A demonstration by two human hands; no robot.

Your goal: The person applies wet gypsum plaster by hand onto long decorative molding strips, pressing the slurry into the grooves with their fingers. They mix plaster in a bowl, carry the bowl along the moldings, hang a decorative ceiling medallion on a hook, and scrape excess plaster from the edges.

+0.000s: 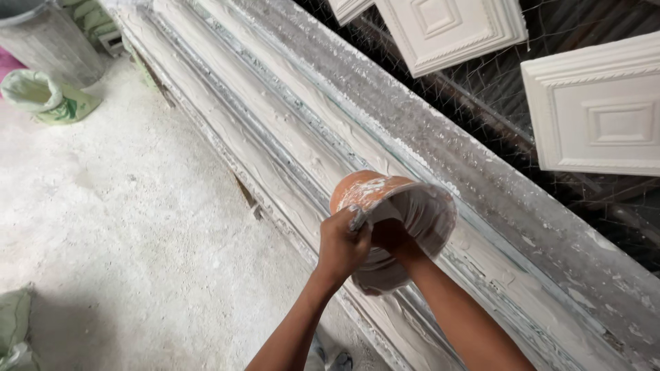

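Head view, looking down along a long plaster-coated moulding form point(289, 130) that runs from upper left to lower right.

Left hand point(342, 245): fingers curled closed over the near rim of an orange bowl point(385, 199), thumb side up, gripping the edge firmly. The bowl is tipped on its side, mouth facing down and toward the person, held just above the form's wet white surface. Its outer wall is smeared with white plaster; the inside is coated white.

Right hand point(392, 237): reaches inside the bowl from below. Only the wrist and the back of the hand show; the fingers are hidden by the bowl's wall, so I cannot tell whether they are spread or bent. The hand touches the bowl's inner surface.

Surroundings: a pale, dusty floor point(124, 227) on the left of the form. A grey bin point(48, 41) stands at the top left, with a rolled-down green and white sack point(45, 96) just beside it. On the right, white square cast panels point(598, 110) with raised frames lie on wire mesh point(502, 96), well apart from the bowl.
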